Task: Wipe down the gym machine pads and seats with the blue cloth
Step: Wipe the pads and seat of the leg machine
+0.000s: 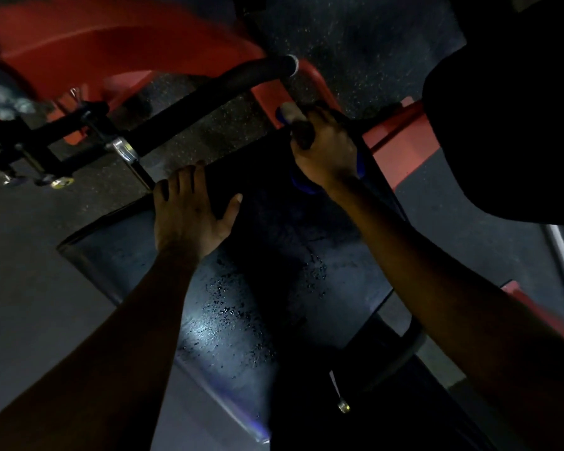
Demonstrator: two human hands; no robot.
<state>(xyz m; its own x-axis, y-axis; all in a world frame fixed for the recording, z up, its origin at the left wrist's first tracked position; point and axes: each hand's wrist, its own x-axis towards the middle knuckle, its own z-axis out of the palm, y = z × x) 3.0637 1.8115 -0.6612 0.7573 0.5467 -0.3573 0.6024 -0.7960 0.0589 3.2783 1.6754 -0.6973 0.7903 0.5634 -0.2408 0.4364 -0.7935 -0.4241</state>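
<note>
Far to the left the red painted metal frame [118, 43] of the machine curves away, and a long black foam-covered roller bar [209, 96] crosses in front of it above the speckled rubber floor [355, 34]. My left grip [192, 209] lies flat and spread, fingers straight, pressing on the far left edge of the wide black vinyl seat pad [241, 314] and holding nothing; I judge it steadies me rather than works. The pad's middle shines with beads of wet, so I take it as sprayed but not yet wiped there. Further right, my right grip [326, 151] is clamped round the soft blue cloth [302, 185], which is bunched under my palm at the pad's far right corner, just beside a red frame rail; folds poke out past my fingers and under my wrist. The cloth should be light and limp, likely damp, and will ball up unless I spread it under flat fingers. The vinyl looks slick, so firm pressure suits. At the far right a large dark pad [502, 125] looms, too dim to read.
</note>
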